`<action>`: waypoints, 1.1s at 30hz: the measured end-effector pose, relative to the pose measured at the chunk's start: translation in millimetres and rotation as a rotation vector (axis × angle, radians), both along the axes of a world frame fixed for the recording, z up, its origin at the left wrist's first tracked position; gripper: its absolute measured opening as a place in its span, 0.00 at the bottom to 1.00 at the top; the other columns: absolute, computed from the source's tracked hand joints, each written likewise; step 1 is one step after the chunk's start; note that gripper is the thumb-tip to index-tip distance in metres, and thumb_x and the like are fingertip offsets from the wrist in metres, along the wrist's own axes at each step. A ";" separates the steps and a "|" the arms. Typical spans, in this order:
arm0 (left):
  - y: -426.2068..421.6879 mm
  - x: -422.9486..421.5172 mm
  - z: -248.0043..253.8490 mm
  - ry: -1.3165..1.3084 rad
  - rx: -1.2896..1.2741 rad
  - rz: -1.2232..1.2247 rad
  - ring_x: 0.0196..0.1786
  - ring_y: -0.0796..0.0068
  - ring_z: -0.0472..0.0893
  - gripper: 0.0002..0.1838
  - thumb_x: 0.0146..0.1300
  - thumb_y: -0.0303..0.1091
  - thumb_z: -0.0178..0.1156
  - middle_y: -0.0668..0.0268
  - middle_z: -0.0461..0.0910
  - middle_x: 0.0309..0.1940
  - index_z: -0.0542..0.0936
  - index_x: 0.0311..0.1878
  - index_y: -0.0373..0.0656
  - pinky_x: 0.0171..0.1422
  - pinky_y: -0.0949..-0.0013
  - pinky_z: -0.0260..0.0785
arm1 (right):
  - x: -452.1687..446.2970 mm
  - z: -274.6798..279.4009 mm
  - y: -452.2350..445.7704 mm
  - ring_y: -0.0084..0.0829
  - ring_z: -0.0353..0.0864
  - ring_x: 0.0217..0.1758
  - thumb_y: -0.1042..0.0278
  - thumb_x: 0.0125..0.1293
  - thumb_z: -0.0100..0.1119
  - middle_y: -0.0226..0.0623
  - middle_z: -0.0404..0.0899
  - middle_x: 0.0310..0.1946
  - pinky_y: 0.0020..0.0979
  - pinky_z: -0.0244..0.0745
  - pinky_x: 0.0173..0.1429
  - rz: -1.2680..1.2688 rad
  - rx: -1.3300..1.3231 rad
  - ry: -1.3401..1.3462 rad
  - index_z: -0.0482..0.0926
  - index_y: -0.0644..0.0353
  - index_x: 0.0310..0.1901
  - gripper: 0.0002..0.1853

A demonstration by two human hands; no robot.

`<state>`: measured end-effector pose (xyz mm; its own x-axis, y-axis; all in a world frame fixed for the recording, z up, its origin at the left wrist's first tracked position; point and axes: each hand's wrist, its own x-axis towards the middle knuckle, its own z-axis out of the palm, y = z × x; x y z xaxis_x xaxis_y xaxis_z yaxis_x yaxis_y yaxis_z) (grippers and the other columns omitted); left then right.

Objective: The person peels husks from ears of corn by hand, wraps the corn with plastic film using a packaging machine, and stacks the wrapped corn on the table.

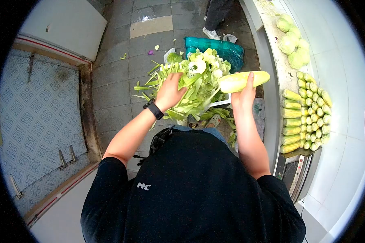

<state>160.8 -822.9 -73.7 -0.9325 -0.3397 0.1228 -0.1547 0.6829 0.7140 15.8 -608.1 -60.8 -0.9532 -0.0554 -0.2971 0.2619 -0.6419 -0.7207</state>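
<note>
My right hand [244, 97] holds an ear of corn [239, 82] in its pale green husk, lying nearly level, with one digit showing over its near side. To the left, my left hand [170, 92] is over a heap of green husks and leaves [198, 83], its fingers stretched forward and the thumb apart. A dark watch is on that wrist. The heap fills and spills over a white container [222, 100], of which only part of the rim shows. Long strips of husk hang over its left side.
Stacked ears of corn [312, 109] and several round cabbages [293, 44] sit on the right-hand counter. A teal plastic bag [233, 52] lies beyond the heap, near another person's shoe [211, 33]. Leaf scraps dot the tiled floor [113, 85]. A patterned panel [44, 117] stands left.
</note>
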 end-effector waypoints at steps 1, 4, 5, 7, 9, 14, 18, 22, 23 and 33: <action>5.2 -4.8 -1.4 0.059 0.077 -0.064 0.48 0.61 0.81 0.20 0.64 0.35 0.66 0.55 0.79 0.48 0.74 0.54 0.37 0.53 0.60 0.73 | 7.0 6.3 -6.4 0.38 0.79 0.56 0.56 0.72 0.62 0.36 0.73 0.55 0.48 0.79 0.60 0.001 0.002 0.000 0.60 0.54 0.67 0.29; 36.3 -22.0 13.5 -0.041 0.519 -0.215 0.43 0.75 0.80 0.13 0.69 0.36 0.63 0.63 0.81 0.39 0.77 0.48 0.37 0.50 0.69 0.72 | 20.2 11.5 -22.4 0.42 0.79 0.57 0.57 0.72 0.62 0.39 0.73 0.56 0.48 0.78 0.61 0.053 -0.036 0.054 0.57 0.54 0.68 0.31; 39.2 -25.9 19.3 -0.122 0.774 -0.330 0.39 0.80 0.78 0.10 0.71 0.35 0.62 0.67 0.81 0.36 0.77 0.45 0.38 0.47 0.72 0.71 | 20.9 11.3 -25.8 0.42 0.79 0.57 0.57 0.72 0.62 0.39 0.73 0.56 0.48 0.78 0.61 0.056 -0.037 0.057 0.57 0.54 0.68 0.31; 42.1 -21.0 26.0 -0.130 0.856 -0.310 0.34 0.86 0.74 0.08 0.72 0.33 0.60 0.74 0.79 0.31 0.78 0.39 0.39 0.41 0.77 0.67 | 21.0 13.8 -27.3 0.42 0.79 0.57 0.57 0.73 0.60 0.40 0.73 0.56 0.47 0.78 0.62 0.028 -0.022 0.077 0.58 0.54 0.68 0.29; 38.0 -14.9 23.8 -0.091 0.860 -0.285 0.33 0.87 0.72 0.08 0.72 0.33 0.60 0.74 0.79 0.31 0.78 0.38 0.39 0.37 0.77 0.65 | 19.2 17.5 -22.8 0.41 0.79 0.56 0.55 0.74 0.58 0.41 0.73 0.56 0.47 0.78 0.62 0.042 0.000 0.083 0.58 0.54 0.67 0.28; 4.1 12.2 37.5 -0.197 0.076 -0.260 0.37 0.66 0.83 0.06 0.62 0.28 0.63 0.61 0.83 0.34 0.81 0.42 0.41 0.41 0.63 0.73 | -13.3 13.2 6.7 0.40 0.81 0.52 0.42 0.77 0.45 0.43 0.78 0.50 0.45 0.80 0.58 -0.068 0.005 0.048 0.62 0.56 0.65 0.28; -36.6 12.7 -26.3 -0.123 -0.746 -0.117 0.51 0.50 0.81 0.09 0.60 0.27 0.56 0.53 0.80 0.53 0.82 0.41 0.40 0.55 0.55 0.76 | 2.9 54.2 41.9 0.37 0.83 0.41 0.23 0.71 0.20 0.45 0.81 0.47 0.40 0.82 0.43 0.317 -0.077 -0.135 0.68 0.60 0.63 0.46; 1.5 -41.4 22.2 -0.009 0.073 -0.379 0.46 0.60 0.81 0.11 0.61 0.29 0.64 0.57 0.80 0.44 0.77 0.45 0.36 0.50 0.62 0.75 | 47.6 66.6 59.0 0.37 0.83 0.32 0.26 0.73 0.19 0.46 0.84 0.42 0.38 0.83 0.38 0.404 -0.033 -0.120 0.69 0.58 0.63 0.44; 21.3 -50.2 42.6 0.078 0.154 -0.429 0.44 0.65 0.80 0.14 0.60 0.27 0.65 0.59 0.78 0.44 0.76 0.49 0.37 0.49 0.65 0.74 | 57.2 71.4 61.4 0.37 0.84 0.31 0.27 0.74 0.20 0.46 0.84 0.41 0.37 0.84 0.38 0.404 -0.008 -0.149 0.70 0.58 0.63 0.43; 179.3 -71.0 126.7 0.455 0.105 -0.847 0.41 0.55 0.80 0.05 0.57 0.27 0.68 0.60 0.80 0.36 0.82 0.35 0.39 0.46 0.60 0.74 | 107.5 51.5 138.9 0.24 0.81 0.45 0.46 0.82 0.35 0.34 0.80 0.48 0.30 0.79 0.49 0.207 -0.034 -0.077 0.71 0.56 0.61 0.24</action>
